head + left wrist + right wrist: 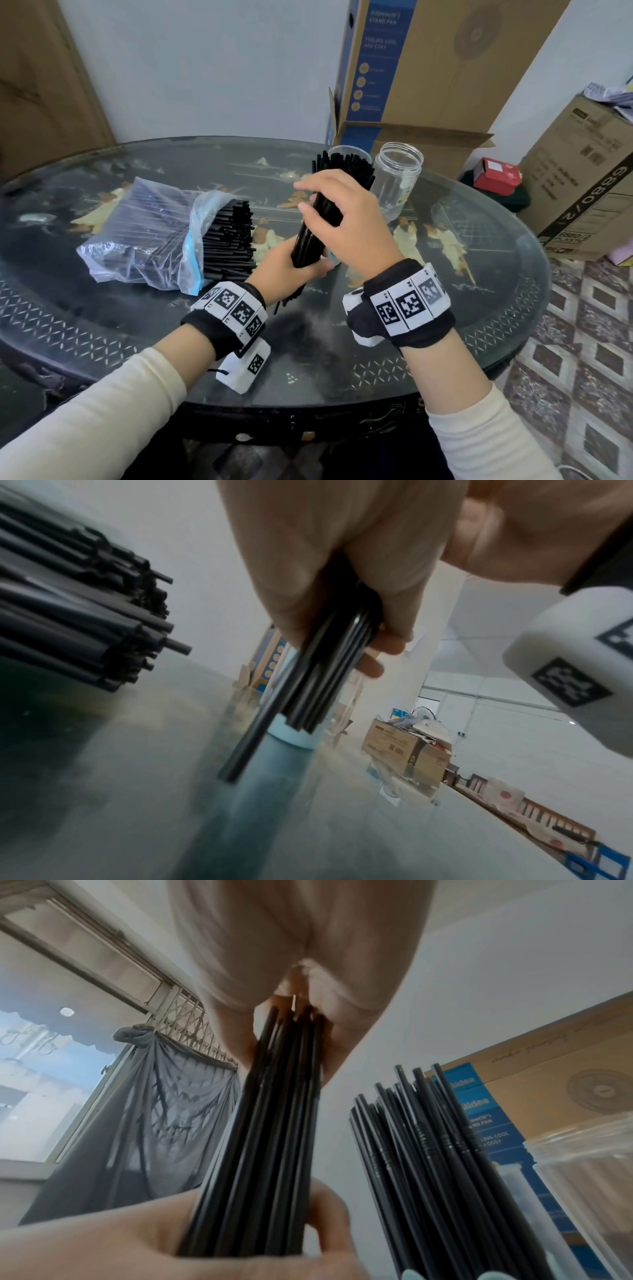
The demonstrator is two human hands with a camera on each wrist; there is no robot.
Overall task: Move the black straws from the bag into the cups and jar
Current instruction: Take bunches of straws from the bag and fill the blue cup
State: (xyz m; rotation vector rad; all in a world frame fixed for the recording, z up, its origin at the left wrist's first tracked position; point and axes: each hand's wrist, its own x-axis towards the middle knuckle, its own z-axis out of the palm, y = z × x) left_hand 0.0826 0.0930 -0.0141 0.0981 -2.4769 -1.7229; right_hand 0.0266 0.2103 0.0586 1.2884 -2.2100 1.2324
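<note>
A clear zip bag [150, 236] lies on the table with many black straws [233, 240] poking out of its open end; the left wrist view shows those straw ends [85, 615] too. Both hands hold one bundle of black straws [313, 236] nearly upright. My left hand [301, 270] grips its lower end, and my right hand [329, 209] wraps its upper part [274, 1137]. Behind the right hand a second bunch of straws [346, 168] stands in a light-blue cup [294, 737]. Farther back are a clear cup [352, 152] and a clear jar [397, 178] with nothing in it.
The round dark table [102, 325] has a glass top. A tall fan carton [411, 68] stands behind the cups. More cardboard boxes [582, 178] and a red box [500, 174] sit on the floor to the right.
</note>
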